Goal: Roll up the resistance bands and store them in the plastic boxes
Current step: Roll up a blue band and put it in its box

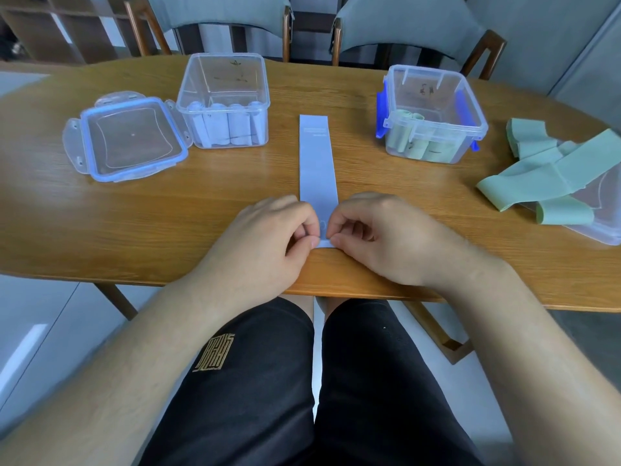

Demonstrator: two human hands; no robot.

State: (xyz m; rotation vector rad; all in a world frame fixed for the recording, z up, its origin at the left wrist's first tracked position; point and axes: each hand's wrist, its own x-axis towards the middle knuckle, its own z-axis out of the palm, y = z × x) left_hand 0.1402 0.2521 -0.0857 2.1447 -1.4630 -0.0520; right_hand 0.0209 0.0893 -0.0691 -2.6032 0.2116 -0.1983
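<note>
1. Table (235, 203): wooden; carries all task items. The fingers work at its near edge.

2. Loose green bands (551, 169): an unrolled heap far to the right of the fingers, lying partly on a clear lid (601, 223). Judgement: this heap is the bulk of the work left.

3. Right box (433, 92): clear with blue latches, beyond and to the right of the fingers. It holds a few green rolls (416, 142) and has room above them.

4. Left box (221, 75): clear, beyond and to the left of the fingers. A row of pale rolls (221, 127) stands inside. Its lid (131, 139) lies flat further left, so the box is not yet closed.

5. Pale blue band (317, 163): flat on the table, running straight away from the fingers, between the two boxes.

6. Left hand (268, 240) and right hand (386, 237): thumb and forefinger of each pinch the band's near end; the other fingers are curled in. The fingertips nearly meet. Judgement: the first turn of the roll is only being started; almost the whole length is unrolled.

7. Writing:
- The gold emblem (215, 353) on the black shorts, below the fingers, cannot be read.
- Dark marks on the far walls of both boxes are illegible.
- White print (315, 131) at the band's far end is too small to read.
</note>
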